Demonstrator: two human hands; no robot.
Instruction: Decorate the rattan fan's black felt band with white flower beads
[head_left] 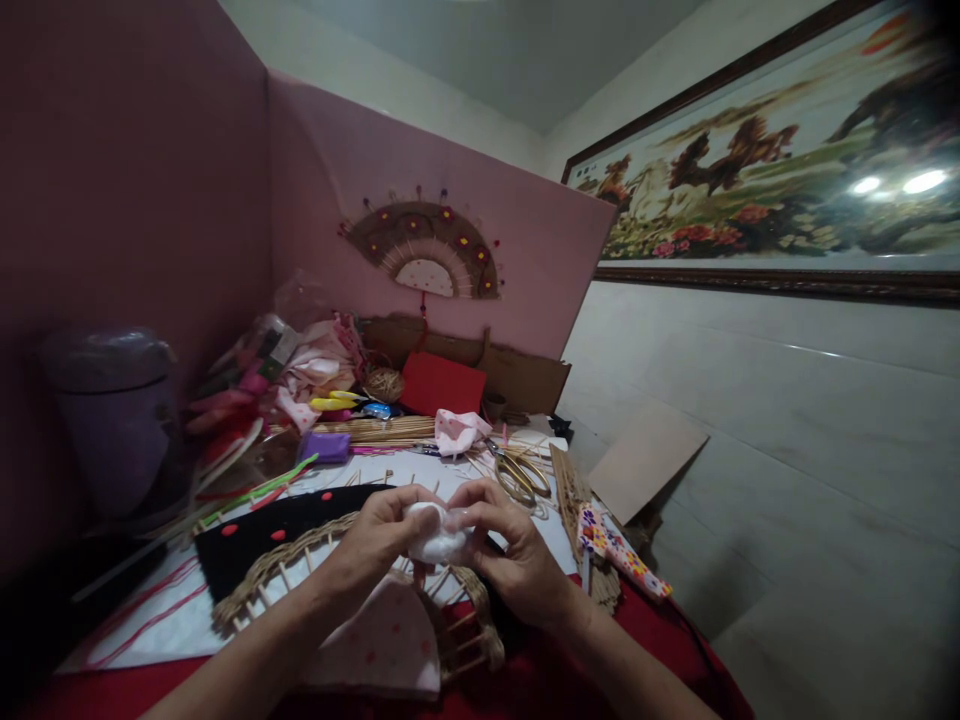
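Observation:
A wad of white fluffy stuffing, perhaps cotton (441, 545), is pinched between my two hands. My left hand (397, 525) grips its left side with thumb and fingers. From the right, my right hand (510, 545) closes on the same wad, fingertips meeting those of the left near the top. Below them lies a fan-shaped craft piece with a black cloth band (247, 535) bearing red dots, a braided straw strip (277, 565), thin sticks, and a pale pink dotted cloth piece (382, 640). My hands cover part of the fan.
Gold-handled scissors (517, 475) lie beyond my right hand. A purple packet (326, 447), a red card (442, 384) and pink dotted cloth (459, 432) sit farther back. A finished fan (427, 245) hangs on the pink panel. At right is a flower-patterned strip (622, 552); a lidded bin (112, 420) stands left.

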